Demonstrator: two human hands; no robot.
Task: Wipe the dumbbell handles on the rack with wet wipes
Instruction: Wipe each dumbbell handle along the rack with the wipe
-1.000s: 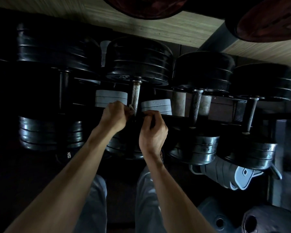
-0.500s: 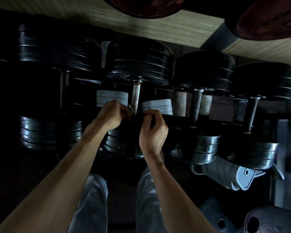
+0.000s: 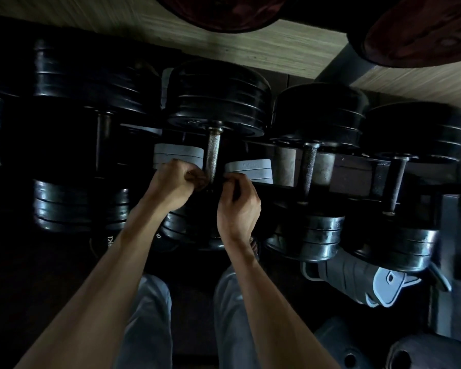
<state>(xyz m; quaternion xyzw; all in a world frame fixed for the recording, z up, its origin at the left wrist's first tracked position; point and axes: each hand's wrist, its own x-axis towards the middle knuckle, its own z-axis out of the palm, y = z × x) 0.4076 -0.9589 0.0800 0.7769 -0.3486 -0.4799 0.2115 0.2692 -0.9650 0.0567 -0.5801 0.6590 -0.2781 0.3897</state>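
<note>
Crouching in front of the dumbbell rack (image 3: 357, 179), I look down at a dim row of black dumbbells lying across it with their handles pointing away from me. Farthest left is a dark dumbbell (image 3: 91, 134) whose handle is almost lost in shadow. Next comes my left hand (image 3: 172, 183), fingers curled tight and knuckles up, pressed against the left side of the rusty steel handle (image 3: 213, 155) of the middle dumbbell (image 3: 216, 99). A pale scrap shows at my fingertips right beside the metal; it may be the wet wipe, but the light is too poor for me to be sure, so I cannot say what those fingers hold beyond the curl itself. My right hand (image 3: 237, 203) sits just on the other side of that handle, thumb and forefinger pinched together near its lower end, the other fingers folded in (whether anything lies between the pinch I cannot tell). Grey flat plates (image 3: 248, 169) lie on a lower level behind my hands, on either side of the handle. Further right are two more dumbbells, one with a knurled dark handle (image 3: 308, 166) and one with a thinner bar (image 3: 397, 182), both well apart from my hands. Below my forearms, my grey trouser legs (image 3: 149, 315) show.
</note>
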